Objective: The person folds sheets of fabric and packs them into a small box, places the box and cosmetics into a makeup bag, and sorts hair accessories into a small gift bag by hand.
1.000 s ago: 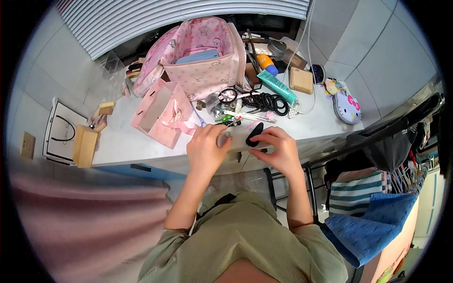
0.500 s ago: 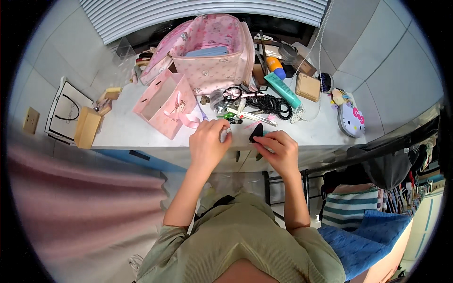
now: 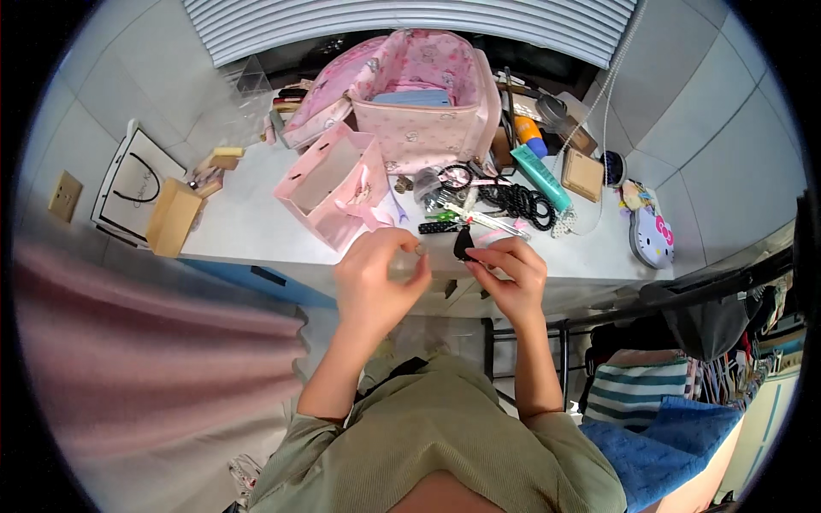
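Two bare hands work at the pink paper bag's near right. The left hand (image 3: 372, 272), just in front of the pink paper bag (image 3: 321, 192), curls thumb and forefinger toward each other; whether they pinch something small, I cannot tell. The right hand (image 3: 517, 278), farther right of the bag, pinches a black teardrop-shaped piece (image 3: 463, 244) between thumb and fingertips. Black hair ties (image 3: 517, 203) and a teal tube (image 3: 542, 178) lie right of the bag; a pink case (image 3: 419, 128) stands behind it.
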Motion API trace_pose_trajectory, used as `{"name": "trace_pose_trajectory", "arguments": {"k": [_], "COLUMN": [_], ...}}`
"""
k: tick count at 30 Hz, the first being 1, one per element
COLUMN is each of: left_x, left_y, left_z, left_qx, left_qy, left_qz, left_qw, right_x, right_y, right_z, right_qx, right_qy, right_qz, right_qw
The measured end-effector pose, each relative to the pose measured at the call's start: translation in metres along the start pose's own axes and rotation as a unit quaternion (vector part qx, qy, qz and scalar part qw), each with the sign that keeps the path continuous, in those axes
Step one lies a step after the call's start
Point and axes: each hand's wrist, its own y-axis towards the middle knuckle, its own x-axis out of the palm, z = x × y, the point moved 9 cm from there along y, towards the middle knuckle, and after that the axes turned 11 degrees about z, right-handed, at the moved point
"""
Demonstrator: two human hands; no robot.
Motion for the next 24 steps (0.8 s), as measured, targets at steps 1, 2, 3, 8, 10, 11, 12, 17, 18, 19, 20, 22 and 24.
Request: {"name": "trace_pose_trajectory", "arguments": {"k": [1,2,3,8,10,11,12,17,18,19,20,22,24], "left_x": [-0.012,-0.02,-0.031,-0.073,-0.081,-0.084,-0.084,-0.081,-0.078,-0.076,-0.075,-0.074,-0.082], "left_y": [0.004,0.007,0.01,0.038,0.05,0.055,0.06,0.079,0.08,0.082,0.084,0.086,0.087], "left_z": [-0.003,-0.004,-0.01,-0.032,-0.043,-0.049,-0.054,-0.074,-0.078,-0.082,-0.083,-0.083,-0.076], "left_qx": [-0.017,-0.017,-0.035,-0.04,-0.044,-0.049,-0.066,-0.018,-0.006,-0.005,0.009,0.024,0.056], "left_qy": [-0.014,-0.013,-0.016,-0.014,-0.017,-0.021,-0.017,0.036,0.047,0.044,0.038,0.03,0.031], "left_qz": [0.016,0.019,0.036,0.105,0.113,0.119,0.109,0.085,0.074,0.074,0.077,0.078,0.123], "left_qw": [1.0,1.0,0.999,0.994,0.992,0.991,0.992,0.996,0.996,0.996,0.996,0.996,0.99], "right_x": [0.005,0.011,0.018,0.049,0.058,0.063,0.066,0.087,0.091,0.095,0.101,0.108,0.119], "right_y": [0.004,0.009,0.015,0.047,0.061,0.068,0.075,0.098,0.1,0.102,0.104,0.104,0.102], "right_z": [-0.004,-0.007,-0.011,-0.035,-0.046,-0.049,-0.054,-0.065,-0.065,-0.065,-0.062,-0.061,-0.063], "right_qx": [-0.002,0.018,0.037,0.032,0.01,0.008,-0.004,0.013,0.01,0.009,0.022,0.037,0.034], "right_qy": [0.002,0.024,0.047,0.117,0.134,0.134,0.132,0.144,0.141,0.139,0.121,0.1,0.067], "right_qz": [-0.001,-0.012,-0.023,-0.014,0.001,0.002,0.014,0.061,0.064,0.064,0.057,0.052,0.008], "right_qw": [1.0,0.999,0.998,0.992,0.991,0.991,0.991,0.988,0.988,0.988,0.991,0.993,0.997]}}
